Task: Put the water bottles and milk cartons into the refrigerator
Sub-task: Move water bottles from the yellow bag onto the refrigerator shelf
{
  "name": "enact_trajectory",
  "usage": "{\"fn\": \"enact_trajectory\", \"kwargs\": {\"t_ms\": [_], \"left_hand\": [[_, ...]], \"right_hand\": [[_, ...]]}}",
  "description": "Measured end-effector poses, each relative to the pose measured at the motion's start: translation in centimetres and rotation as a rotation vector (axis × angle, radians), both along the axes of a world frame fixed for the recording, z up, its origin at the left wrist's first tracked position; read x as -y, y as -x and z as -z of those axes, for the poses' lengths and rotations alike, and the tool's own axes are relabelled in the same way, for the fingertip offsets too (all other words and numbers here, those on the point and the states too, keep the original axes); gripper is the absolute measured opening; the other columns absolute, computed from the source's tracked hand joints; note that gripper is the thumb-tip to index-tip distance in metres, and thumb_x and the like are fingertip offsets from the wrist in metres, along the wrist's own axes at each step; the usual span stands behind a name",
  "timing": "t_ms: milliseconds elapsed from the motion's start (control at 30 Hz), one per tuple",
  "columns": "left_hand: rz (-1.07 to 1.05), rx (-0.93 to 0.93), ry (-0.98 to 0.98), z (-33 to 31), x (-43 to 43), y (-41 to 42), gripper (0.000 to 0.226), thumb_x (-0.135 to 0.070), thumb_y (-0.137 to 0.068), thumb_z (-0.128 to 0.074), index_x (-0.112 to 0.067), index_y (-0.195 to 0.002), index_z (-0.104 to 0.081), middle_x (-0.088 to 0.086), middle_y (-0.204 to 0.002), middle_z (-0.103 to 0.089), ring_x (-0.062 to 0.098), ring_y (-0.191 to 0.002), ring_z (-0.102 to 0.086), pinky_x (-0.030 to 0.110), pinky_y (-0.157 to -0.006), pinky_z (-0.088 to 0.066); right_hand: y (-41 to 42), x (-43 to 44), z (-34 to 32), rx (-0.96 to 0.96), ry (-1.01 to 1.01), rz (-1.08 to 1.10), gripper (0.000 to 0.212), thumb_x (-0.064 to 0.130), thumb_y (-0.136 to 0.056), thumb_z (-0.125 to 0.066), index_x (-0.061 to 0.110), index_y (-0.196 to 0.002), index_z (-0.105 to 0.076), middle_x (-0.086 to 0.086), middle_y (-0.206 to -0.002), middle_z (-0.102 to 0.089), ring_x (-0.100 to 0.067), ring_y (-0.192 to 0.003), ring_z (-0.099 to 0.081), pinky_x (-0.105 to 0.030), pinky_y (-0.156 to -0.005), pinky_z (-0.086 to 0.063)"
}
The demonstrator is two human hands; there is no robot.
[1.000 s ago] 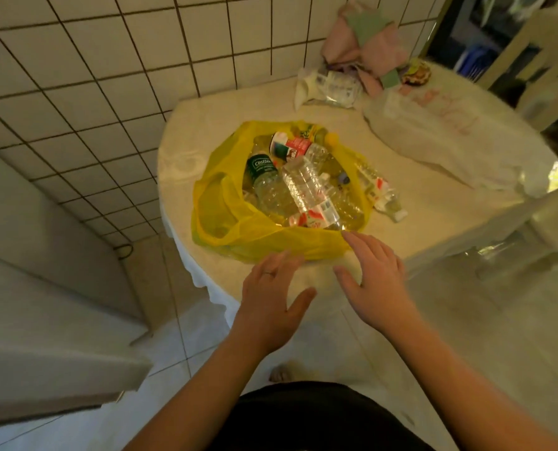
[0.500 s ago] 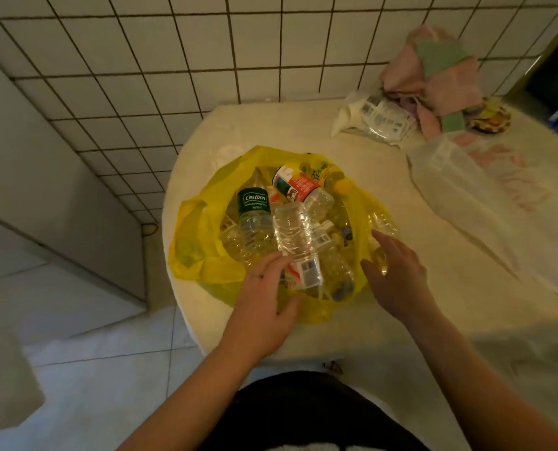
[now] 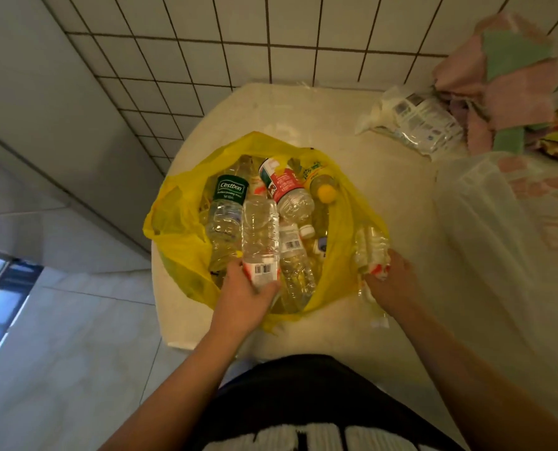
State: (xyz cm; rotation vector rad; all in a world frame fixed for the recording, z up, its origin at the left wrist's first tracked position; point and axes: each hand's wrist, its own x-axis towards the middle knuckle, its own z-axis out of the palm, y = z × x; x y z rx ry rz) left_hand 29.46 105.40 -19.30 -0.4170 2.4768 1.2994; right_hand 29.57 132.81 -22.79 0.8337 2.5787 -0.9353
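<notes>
A person's left hand [image 3: 242, 289] wraps fingers and thumb round the barcoded end of a clear ribbed plastic water bottle [image 3: 259, 229], which lies atop the pile in a crinkled yellow plastic carrier bag [image 3: 177, 229]. The right hand [image 3: 393, 271] grips a clear bottle with a red-and-white wrapper [image 3: 370, 244] just outside the bag's right edge, on the round cream table [image 3: 385, 177]. If full, such bottles are likely heavy for their size, thin-walled enough to dent under a squeeze and slick on bare plastic. The ribbed waist or the label looks the surest hold. At least five bottles show in the bag, counting the held one: a green-labelled Cestbon bottle [image 3: 227, 206], a red-and-white-labelled bottle [image 3: 284, 187], a yellow-capped bottle [image 3: 324, 188] and a plain clear bottle [image 3: 297, 265]. Others may be buried. No milk carton can be made out. Farther back, by the white tiled wall [image 3: 180, 60], lie one clear printed packet [image 3: 414, 122] and a heap of pink and green cloths [image 3: 505, 83].
</notes>
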Motion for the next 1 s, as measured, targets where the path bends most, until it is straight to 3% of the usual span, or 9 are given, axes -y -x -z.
{"fn": "enact_trajectory", "kwargs": {"t_ms": [133, 267, 367, 433, 533, 600, 767, 900, 1000], "left_hand": [[-0.015, 0.074, 0.028, 0.1, -0.2, 0.1, 0.07, -0.038, -0.073, -0.084, -0.016, -0.123, -0.041, -0.004, -0.115, -0.061, 0.018, -0.104, -0.063, 0.033, -0.083, -0.052], [0.036, 0.14, 0.01, 0.1, 0.1, 0.8, 0.073, -0.05, -0.063, -0.086, -0.021, -0.123, -0.057, -0.009, -0.113, -0.067, 0.014, -0.104, -0.066, 0.037, -0.09, -0.054], [0.073, 0.19, -0.062, 0.0, 0.4, 1.3, 0.063, -0.052, -0.059, -0.084, -0.034, -0.118, -0.066, -0.01, -0.113, -0.071, 0.01, -0.103, -0.066, 0.042, -0.097, -0.053], [0.063, 0.217, -0.112, -0.3, 0.6, 1.6, 0.051, -0.042, -0.066, -0.086, -0.036, -0.114, -0.067, -0.009, -0.111, -0.072, 0.01, -0.101, -0.067, 0.04, -0.095, -0.055], [-0.013, 0.222, -0.194, -0.6, 0.8, 1.6, 0.062, -0.039, -0.064, -0.085, -0.028, -0.121, -0.061, -0.005, -0.107, -0.073, 0.015, -0.095, -0.07, 0.038, -0.081, -0.06], [-0.09, 0.202, -0.218, -0.8, 0.7, 1.3, 0.073, -0.044, -0.057, -0.081, -0.024, -0.123, -0.057, -0.001, -0.108, -0.072, 0.018, -0.093, -0.071, 0.04, -0.079, -0.061], [-0.3, 0.071, -0.37, -2.2, -0.1, 0.6, 0.052, -0.03, -0.078, -0.081, -0.02, -0.121, -0.053, 0.007, -0.106, -0.069, 0.023, -0.083, -0.071, 0.039, -0.062, -0.059], [-0.302, -0.143, -0.118, -4.4, 0.4, 0.7, 0.064, -0.044, -0.071, -0.084, -0.027, -0.123, -0.052, -0.009, -0.11, -0.065, 0.011, -0.095, -0.065, 0.037, -0.075, -0.059], [-0.255, -0.26, -0.017, -6.0, 0.7, 0.3, 0.073, -0.041, -0.072, -0.084, -0.029, -0.135, -0.049, -0.014, -0.111, -0.06, 0.001, -0.092, -0.059, 0.023, -0.07, -0.05]], "right_hand": [[0.3, 0.3, -0.3, 0.053, 0.115, 0.036, 0.091, 0.031, -0.08, -0.077, 0.016, -0.15, -0.022, -0.015, -0.145, -0.041, -0.036, -0.125, -0.048, -0.04, -0.094, -0.042], [0.7, 0.0, 0.7, 0.023, 0.208, 0.062, 0.094, 0.037, -0.069, -0.082, 0.013, -0.146, -0.035, -0.014, -0.14, -0.049, -0.035, -0.124, -0.052, -0.042, -0.099, -0.044], [1.3, -0.9, 1.1, 0.021, 0.29, 0.141, 0.071, 0.037, -0.064, -0.08, 0.009, -0.126, -0.057, -0.012, -0.114, -0.066, -0.03, -0.096, -0.065, -0.04, -0.083, -0.054], [1.5, -1.4, 0.6, 0.016, 0.348, 0.222, 0.053, 0.029, -0.077, -0.076, 0.005, -0.121, -0.06, -0.012, -0.108, -0.065, -0.03, -0.093, -0.064, -0.041, -0.083, -0.052], [1.3, -2.3, 0.3, -0.001, 0.457, 0.304, 0.051, 0.035, -0.08, -0.072, 0.009, -0.122, -0.061, -0.012, -0.106, -0.066, -0.03, -0.091, -0.065, -0.042, -0.08, -0.053], [0.9, -2.6, 0.0, -0.04, 0.606, 0.323, 0.045, 0.032, -0.083, -0.071, 0.01, -0.121, -0.061, -0.013, -0.103, -0.068, -0.031, -0.09, -0.067, -0.043, -0.078, -0.055], [-0.2, -1.7, -2.5, -0.078, 0.94, 0.3, 0.029, 0.022, -0.091, -0.066, 0.016, -0.119, -0.058, -0.015, -0.105, -0.068, -0.036, -0.092, -0.069, -0.053, -0.077, -0.058], [-1.0, -0.5, -4.5, -0.184, 0.949, 0.165, 0.038, 0.025, -0.083, -0.068, 0.015, -0.119, -0.06, -0.014, -0.098, -0.073, -0.038, -0.087, -0.07, -0.053, -0.074, -0.057], [-1.2, 0.0, -5.7, -0.252, 0.939, 0.099, 0.043, 0.023, -0.077, -0.077, 0.015, -0.117, -0.062, -0.014, -0.099, -0.073, -0.031, -0.082, -0.071, -0.046, -0.067, -0.06]]}}
